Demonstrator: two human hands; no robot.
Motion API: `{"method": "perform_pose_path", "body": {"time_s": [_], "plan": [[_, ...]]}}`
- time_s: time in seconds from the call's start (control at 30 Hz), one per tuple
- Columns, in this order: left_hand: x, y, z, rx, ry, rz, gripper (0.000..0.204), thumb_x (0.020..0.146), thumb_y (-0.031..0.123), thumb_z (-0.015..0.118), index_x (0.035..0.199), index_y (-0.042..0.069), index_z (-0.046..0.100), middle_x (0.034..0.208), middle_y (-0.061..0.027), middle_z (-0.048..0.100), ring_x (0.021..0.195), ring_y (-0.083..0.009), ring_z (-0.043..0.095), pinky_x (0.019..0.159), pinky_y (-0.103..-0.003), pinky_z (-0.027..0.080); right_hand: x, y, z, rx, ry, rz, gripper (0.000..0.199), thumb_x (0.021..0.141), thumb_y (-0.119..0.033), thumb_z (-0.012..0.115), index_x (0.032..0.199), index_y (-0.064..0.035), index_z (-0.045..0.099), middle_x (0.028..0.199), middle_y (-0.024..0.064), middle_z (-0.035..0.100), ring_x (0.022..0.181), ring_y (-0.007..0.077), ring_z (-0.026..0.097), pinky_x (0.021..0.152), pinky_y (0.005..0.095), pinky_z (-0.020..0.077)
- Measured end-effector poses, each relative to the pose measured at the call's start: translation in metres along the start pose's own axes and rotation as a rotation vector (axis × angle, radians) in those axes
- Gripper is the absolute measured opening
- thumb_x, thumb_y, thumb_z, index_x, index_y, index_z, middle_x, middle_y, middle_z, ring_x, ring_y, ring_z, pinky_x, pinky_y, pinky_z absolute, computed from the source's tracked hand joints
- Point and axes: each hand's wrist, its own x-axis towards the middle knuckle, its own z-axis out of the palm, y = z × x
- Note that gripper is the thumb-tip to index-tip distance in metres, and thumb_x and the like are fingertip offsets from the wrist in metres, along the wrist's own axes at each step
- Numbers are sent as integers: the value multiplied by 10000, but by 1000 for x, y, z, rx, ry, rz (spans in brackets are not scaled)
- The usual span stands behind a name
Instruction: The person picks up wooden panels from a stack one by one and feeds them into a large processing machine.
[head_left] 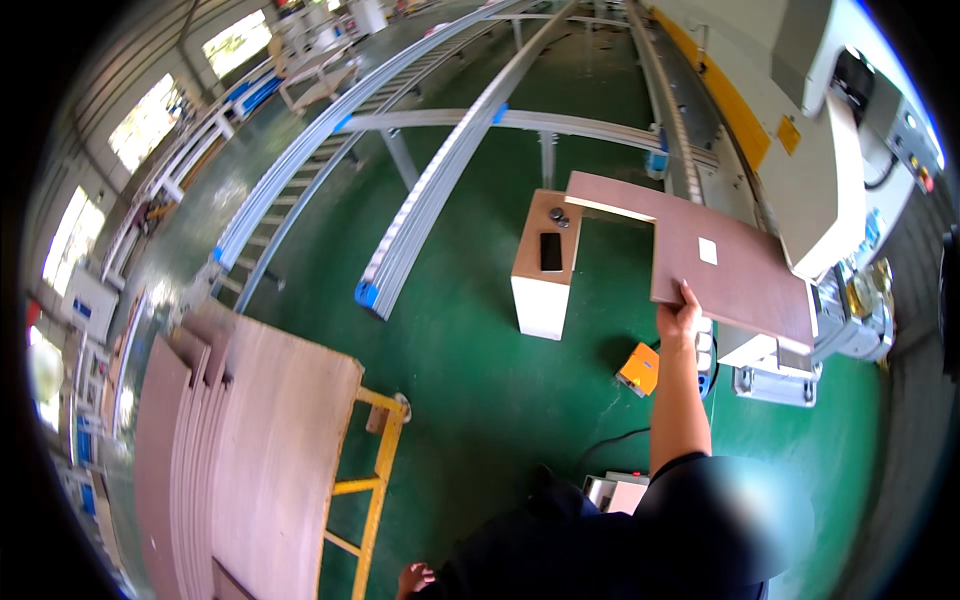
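My right hand [680,316] grips the near edge of a brown, wood-look board [735,262], thumb on top and the other fingers out of sight beneath. The board has a cut-out that leaves a narrow arm reaching left, and a small white label [708,250] lies on its face. Its right end is beside the white machine [830,190]. Low by my body hangs my left hand [415,577], only partly in view; nothing shows in it and its fingers are too hidden to read. The board's narrow arm reaches the top of a small stand [541,300].
A black phone [551,252] and small dark round items lie on the stand. Stacked brown panels [270,420] rest at left on a yellow-framed cart [384,460]. Metal conveyor rails [440,170] stretch ahead. An orange box [639,369] and a dark cable [615,438] are on the green floor.
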Motion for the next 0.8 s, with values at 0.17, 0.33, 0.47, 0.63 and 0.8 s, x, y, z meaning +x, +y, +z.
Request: {"method": "perform_pose_path", "body": {"time_s": [0.17,0.33,0.47,0.63,0.8], "plan": [[0,-31,4,-4,-19,-45,214,883,134,458,686,104,534,551,-17,458,490,-144,437,454,-284,342,-23,-14,-61,-171,-195,106,353,790,-24,574,1138,1,520,1101,125,584,1032,242,553,919,377,453],[25,-42,23,247,195,220,193,815,162,501,637,89,511,533,-22,457,512,-127,442,479,-302,346,-127,-13,-58,-291,-159,84,345,819,-46,576,1126,99,517,1179,174,539,1083,249,515,993,352,389],[13,14,32,356,233,301,265,803,314,539,868,67,607,826,-131,634,766,-256,608,688,-385,468,-192,-14,-51,-398,-233,101,409,770,-63,621,1131,92,508,1183,159,524,1083,262,507,981,359,386],[19,26,45,145,192,369,289,797,310,559,938,66,624,916,-155,639,856,-322,608,755,-411,472,-289,9,-32,-745,-520,87,347,794,-231,682,990,39,588,1015,162,611,906,253,595,807,358,500],[26,-1,20,-100,-14,376,343,820,357,552,970,54,607,928,-118,630,804,-246,603,710,-386,477,-364,27,6,-569,-301,454,472,757,-107,654,1173,54,501,1233,194,499,1138,294,466,993,384,367]]}}
